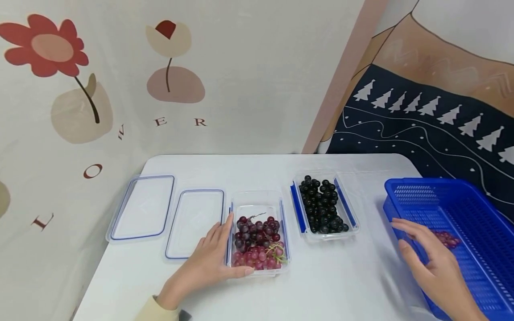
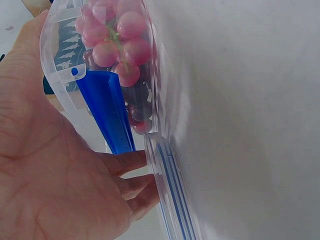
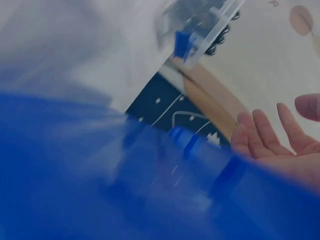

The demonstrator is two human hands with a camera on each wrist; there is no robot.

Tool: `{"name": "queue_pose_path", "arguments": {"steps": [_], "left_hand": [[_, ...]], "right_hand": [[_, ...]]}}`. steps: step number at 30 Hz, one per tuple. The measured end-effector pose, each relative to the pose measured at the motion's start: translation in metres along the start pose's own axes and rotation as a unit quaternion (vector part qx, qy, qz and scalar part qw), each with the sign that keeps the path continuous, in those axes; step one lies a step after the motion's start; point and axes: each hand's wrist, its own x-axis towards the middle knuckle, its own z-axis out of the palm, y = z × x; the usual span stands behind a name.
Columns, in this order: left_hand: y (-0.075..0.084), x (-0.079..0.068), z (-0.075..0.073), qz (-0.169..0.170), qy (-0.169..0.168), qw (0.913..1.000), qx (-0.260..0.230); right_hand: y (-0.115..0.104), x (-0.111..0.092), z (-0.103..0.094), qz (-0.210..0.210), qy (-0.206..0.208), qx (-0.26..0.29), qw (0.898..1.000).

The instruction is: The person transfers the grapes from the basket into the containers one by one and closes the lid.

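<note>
My left hand (image 1: 210,256) rests against the left side of a clear container (image 1: 261,203), its fingers straight along the wall and its thumb at the front rim. Dark purple grapes (image 1: 250,234) lie inside, with pinkish-red grapes (image 1: 257,257) in front of them. In the left wrist view, a blue side latch (image 2: 106,110) hangs down beside my palm. Over the left rim of a blue basket (image 1: 413,189), my right hand (image 1: 435,267) hovers with fingers extended and nothing held. A small bunch of red grapes (image 1: 447,239) lies in that basket, partly behind the hand.
A second clear container (image 1: 351,214) holding black grapes (image 1: 319,200) stands right of the middle. Two clear lids with blue seals, an outer lid (image 1: 142,207) and a nearer lid (image 1: 196,223), lie flat at the left. The white table (image 1: 321,285) meets a printed backdrop behind.
</note>
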Motion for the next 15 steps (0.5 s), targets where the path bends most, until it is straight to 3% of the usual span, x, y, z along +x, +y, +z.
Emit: {"name": "queue_pose_path", "arguments": {"steps": [3,7,15], "left_hand": [[-0.001,0.0,0.001,-0.003,-0.001,1.0,-0.005],[-0.001,0.0,0.001,-0.004,0.0,0.9999,-0.011],[-0.002,0.001,0.002,-0.001,0.002,1.0,-0.007]], "right_hand": [[0.013,-0.001,-0.006,0.003,0.022,-0.01,1.0],[0.034,-0.003,-0.015,0.015,0.021,-0.036,0.999],[0.08,-0.004,-0.027,0.104,-0.085,-0.109,0.985]]}}
